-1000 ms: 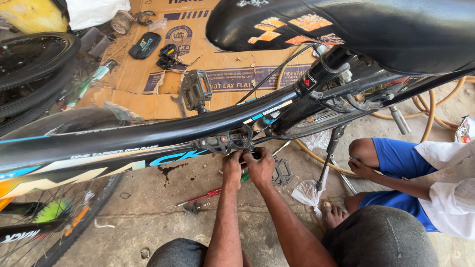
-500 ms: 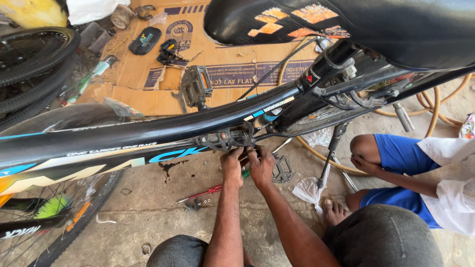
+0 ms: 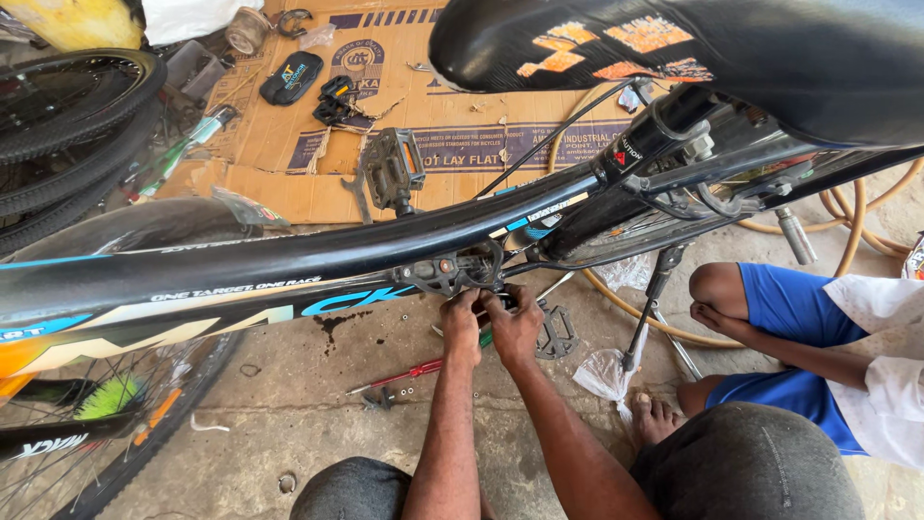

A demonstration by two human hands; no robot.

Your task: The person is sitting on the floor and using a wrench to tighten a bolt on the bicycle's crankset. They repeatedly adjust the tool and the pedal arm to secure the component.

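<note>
Head view: both hands are closed on the derailleur.
Left hand: pinched on it.
Right hand: pinched beside.
Risk: fingers may be nipped if the frame shifts.

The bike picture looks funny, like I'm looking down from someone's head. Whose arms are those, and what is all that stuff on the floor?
A camera sits on a person's head, so you look down their own arms. Their left hand and right hand are close together under the black bicycle frame, touching the small metal parts there. What they grip is hidden. The saddle fills the top. On the concrete floor lie a red-handled tool, flattened cardboard and a loose pedal. Another person in blue shorts sits at the right.
</note>
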